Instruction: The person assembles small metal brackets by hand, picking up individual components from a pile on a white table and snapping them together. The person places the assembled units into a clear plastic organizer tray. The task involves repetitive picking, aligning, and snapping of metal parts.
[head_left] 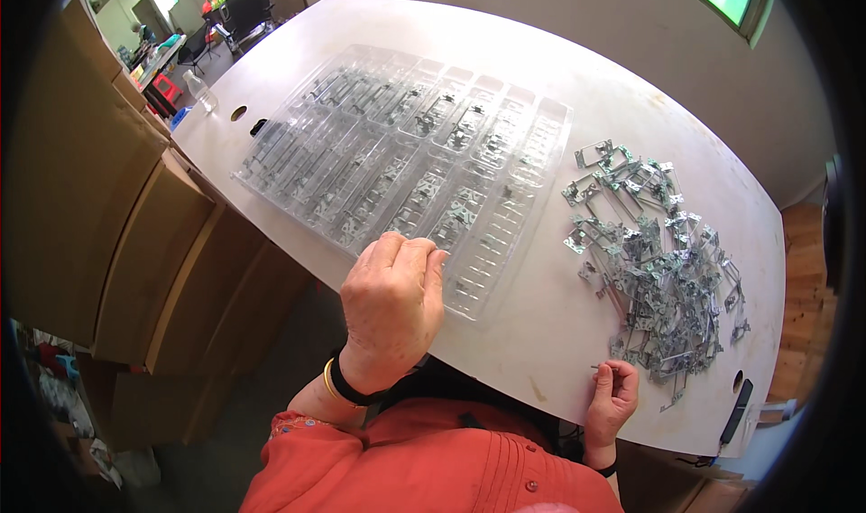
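Observation:
My left hand [393,298] is closed over the near edge of a clear plastic tray [469,307], its fingertips hidden behind the knuckles; what they hold, if anything, does not show. Long compartments divide the tray, and many contain small metal bracket parts [458,208]. The rightmost near compartment holds no such parts along most of its length. My right hand [613,403] is at the table's near edge, thumb and fingers pinched on a small metal part [597,366], only its tip showing. Just beyond that hand lies a tangled heap of metal brackets [672,287].
The white table [541,360] has curved edges and a cable hole. On its far left stands a clear plastic bottle [200,93]. A black bar-shaped object [736,412] lies at the right edge. Cardboard boxes [135,251] line the left side.

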`<state>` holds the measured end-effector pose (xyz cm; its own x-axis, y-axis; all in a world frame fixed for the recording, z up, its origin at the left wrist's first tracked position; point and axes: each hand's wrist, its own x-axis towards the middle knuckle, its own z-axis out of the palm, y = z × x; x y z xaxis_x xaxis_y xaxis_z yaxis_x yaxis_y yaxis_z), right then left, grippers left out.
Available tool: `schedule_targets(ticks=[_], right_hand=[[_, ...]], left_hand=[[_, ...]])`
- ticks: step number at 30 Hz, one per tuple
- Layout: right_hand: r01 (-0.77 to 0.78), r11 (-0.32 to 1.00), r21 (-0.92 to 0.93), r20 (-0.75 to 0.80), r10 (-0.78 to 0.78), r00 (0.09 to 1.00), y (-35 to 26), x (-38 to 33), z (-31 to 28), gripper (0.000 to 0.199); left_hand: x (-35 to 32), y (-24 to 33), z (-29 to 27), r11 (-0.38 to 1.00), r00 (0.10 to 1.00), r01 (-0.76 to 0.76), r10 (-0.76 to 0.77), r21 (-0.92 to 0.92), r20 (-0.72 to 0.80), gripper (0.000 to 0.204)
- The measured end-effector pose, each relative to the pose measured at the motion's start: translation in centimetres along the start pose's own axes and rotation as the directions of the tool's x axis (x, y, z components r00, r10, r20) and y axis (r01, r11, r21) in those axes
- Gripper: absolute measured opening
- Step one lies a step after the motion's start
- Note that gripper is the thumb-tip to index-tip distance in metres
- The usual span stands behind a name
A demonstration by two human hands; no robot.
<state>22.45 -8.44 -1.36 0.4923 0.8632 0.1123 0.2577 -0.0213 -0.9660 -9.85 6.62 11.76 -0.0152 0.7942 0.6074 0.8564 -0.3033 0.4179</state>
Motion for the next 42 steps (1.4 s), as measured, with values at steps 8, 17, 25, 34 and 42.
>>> schedule_targets(ticks=[8, 17, 25, 34, 42], right_hand=[[-0.001, 1.0, 0.007, -0.004, 0.001, 1.0, -0.1, 0.0, 0.0, 0.01], [-0.017, 0.999, 0.037, 0.015, 0.016, 1.0, -0.2, -0.3, 0.0, 0.009], [-0.004, 0.999, 0.036, 0.025, 0.003, 1.0, -0.6, -0.1, 0.2, 0.008], [0.036, 0.999, 0.04, 0.054, -0.038, 0.998, 0.3, -0.2, -0.2, 0.008], [0.045, 0.998, 0.044, 0.052, -0.047, 0.998, 0.4, -0.1, -0.2, 0.009]], left_hand=[[0.1, 0.2, 0.3, 0.996, 1.0, -0.017, 0.017, 0.085, 0.001, 0.007], [-0.1, 0.6, 0.4, 0.997, 0.999, -0.052, 0.052, 0.056, -0.007, 0.004], [-1.2, 1.9, -0.5, 0.99, 0.984, -0.134, 0.126, -0.053, -0.128, 0.01], [-4.4, 4.1, -0.3, 0.896, 0.965, -0.261, 0.24, -0.36, -0.102, 0.019], [-5.4, 4.9, 0.2, 0.874, 0.96, -0.276, 0.273, -0.399, -0.066, 0.018]])
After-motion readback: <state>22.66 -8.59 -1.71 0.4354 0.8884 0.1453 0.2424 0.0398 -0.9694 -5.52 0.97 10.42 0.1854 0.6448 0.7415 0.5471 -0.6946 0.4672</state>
